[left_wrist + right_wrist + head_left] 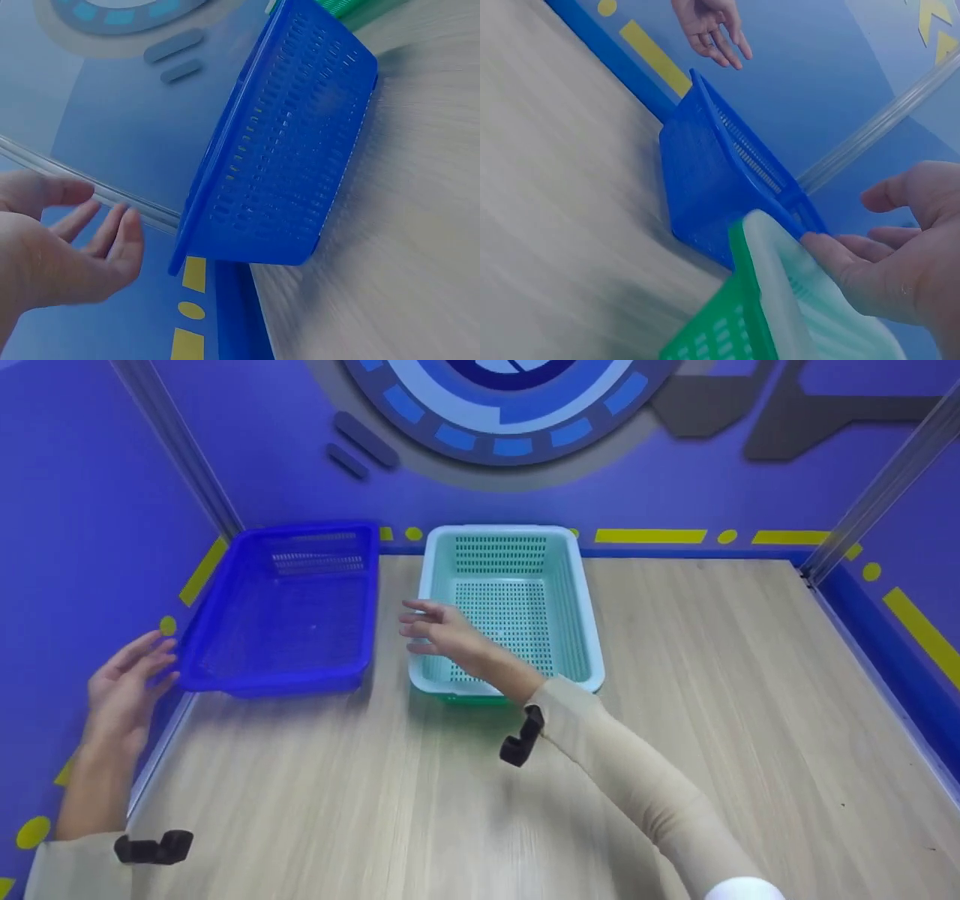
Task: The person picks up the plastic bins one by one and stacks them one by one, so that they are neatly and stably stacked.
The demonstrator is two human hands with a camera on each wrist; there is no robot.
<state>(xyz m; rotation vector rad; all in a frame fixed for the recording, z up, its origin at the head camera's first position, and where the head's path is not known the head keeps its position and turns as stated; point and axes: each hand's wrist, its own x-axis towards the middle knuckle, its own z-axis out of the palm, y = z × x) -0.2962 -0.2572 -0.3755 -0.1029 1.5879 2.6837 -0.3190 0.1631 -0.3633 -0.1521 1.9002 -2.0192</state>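
Note:
A deep blue perforated plastic basket (279, 684) stands at the left of the table. Close to its left rim, my left hand (124, 694) hovers with loosely bent fingers and holds nothing. The left wrist view shows that hand (82, 251) apart from the slotted wall of the blue basket (277, 142). To the right stands a pale mint basket (588, 630) with a brighter green outer wall (712, 326), and no objects show inside either basket. Over its left rim reaches my right hand (450, 631), palm toward the blue basket, fingers spread and nothing in them.
A wood-grain table (712, 720) carries both baskets, with a narrow gap between them. Blue printed panels (675, 502) enclose the back and sides, joined by metal corner posts (184, 442). Dark wrist mounts (523, 737) sit on both sleeves.

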